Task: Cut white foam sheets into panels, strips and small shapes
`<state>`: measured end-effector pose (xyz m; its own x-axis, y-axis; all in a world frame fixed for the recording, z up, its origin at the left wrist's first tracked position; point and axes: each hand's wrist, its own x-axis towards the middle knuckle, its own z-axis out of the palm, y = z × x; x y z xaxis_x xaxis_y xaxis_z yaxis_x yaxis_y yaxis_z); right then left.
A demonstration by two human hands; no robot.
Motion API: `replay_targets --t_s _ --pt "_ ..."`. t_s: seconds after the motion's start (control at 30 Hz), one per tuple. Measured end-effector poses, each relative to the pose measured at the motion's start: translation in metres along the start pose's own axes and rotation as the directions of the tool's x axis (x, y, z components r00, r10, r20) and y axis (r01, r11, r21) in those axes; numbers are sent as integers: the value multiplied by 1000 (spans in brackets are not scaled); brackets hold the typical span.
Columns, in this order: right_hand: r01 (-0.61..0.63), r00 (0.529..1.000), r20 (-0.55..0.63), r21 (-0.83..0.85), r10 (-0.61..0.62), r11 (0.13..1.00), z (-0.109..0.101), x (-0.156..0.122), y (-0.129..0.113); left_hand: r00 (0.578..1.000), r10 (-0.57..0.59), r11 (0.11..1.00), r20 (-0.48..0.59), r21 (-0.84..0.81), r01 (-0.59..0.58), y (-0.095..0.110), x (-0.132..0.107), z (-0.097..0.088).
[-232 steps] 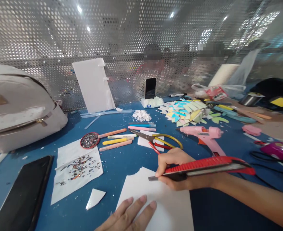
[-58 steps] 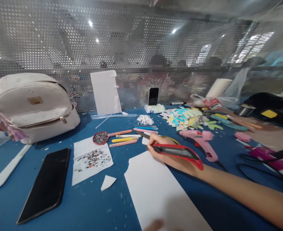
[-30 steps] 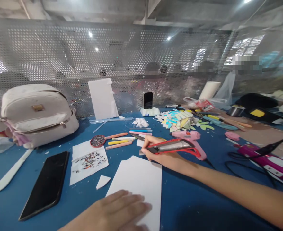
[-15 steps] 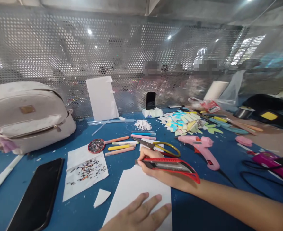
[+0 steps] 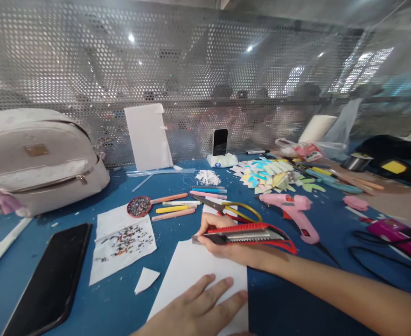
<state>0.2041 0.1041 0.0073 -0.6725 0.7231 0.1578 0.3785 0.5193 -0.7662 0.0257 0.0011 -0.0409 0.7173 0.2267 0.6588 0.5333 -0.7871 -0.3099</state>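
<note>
My right hand (image 5: 222,238) is closed round a red utility knife (image 5: 250,232), whose blade tip rests at the far edge of a white sheet (image 5: 198,270) on the blue table (image 5: 289,298). My left hand (image 5: 201,310) lies flat on the near part of the sheet, fingers spread. Scissors with yellow and red handles (image 5: 233,210) lie just beyond the knife.
A black phone (image 5: 47,280) and a paper with glitter bits (image 5: 121,242) lie at the left, a white backpack (image 5: 40,158) behind them. Coloured pens (image 5: 177,207), a pink glue gun (image 5: 292,210), paper scraps (image 5: 268,172) and black cables (image 5: 376,252) fill the middle and right. A perforated metal screen (image 5: 86,70) closes the back.
My right hand has turned the knife flatter, with its tip at the sheet's far edge. My left hand stays pressed on the sheet. The view has shifted slightly.
</note>
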Motion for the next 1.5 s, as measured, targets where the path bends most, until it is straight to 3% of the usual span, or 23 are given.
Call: replay_targets --t_s 0.33,0.6,0.77,0.97,1.17,1.5 --pt "27 999 37 -3 -27 1000 -5 3 -1 1000 3 1000 14 -10 -3 -1 0 0" --pt "63 991 122 -28 -60 998 -12 10 3 988 67 996 136 -68 -58 -3 -1 -4" --pt "56 991 125 -56 -48 997 -11 9 3 1000 0 999 28 -49 2 1 0 0" --pt "52 994 98 -53 -46 997 -13 7 2 997 20 997 70 -76 -15 0 -2 -1" --pt "20 1000 -1 -51 -20 999 -9 6 -3 998 10 997 58 -73 -6 3 -6 6" --pt "-49 998 34 -34 51 998 -6 5 -29 1000 4 999 -18 -35 -4 1 -6 5"
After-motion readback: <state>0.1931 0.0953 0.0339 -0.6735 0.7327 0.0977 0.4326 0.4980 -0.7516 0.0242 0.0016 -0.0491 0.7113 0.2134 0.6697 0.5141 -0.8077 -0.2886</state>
